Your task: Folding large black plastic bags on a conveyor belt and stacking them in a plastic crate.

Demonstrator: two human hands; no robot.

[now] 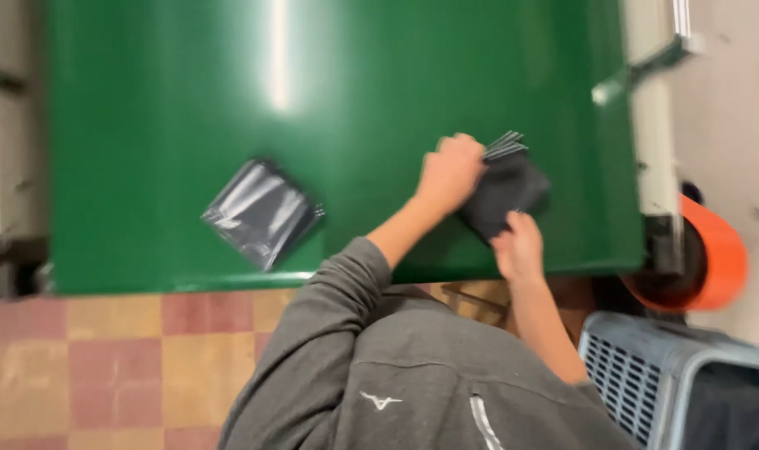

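Here both the left hand (450, 172) and right hand (518, 247) grip a dark folded bag (506, 193).

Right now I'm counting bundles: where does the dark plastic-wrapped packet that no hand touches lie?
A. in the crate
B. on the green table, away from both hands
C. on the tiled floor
B: the packet lies on the green table, away from both hands.
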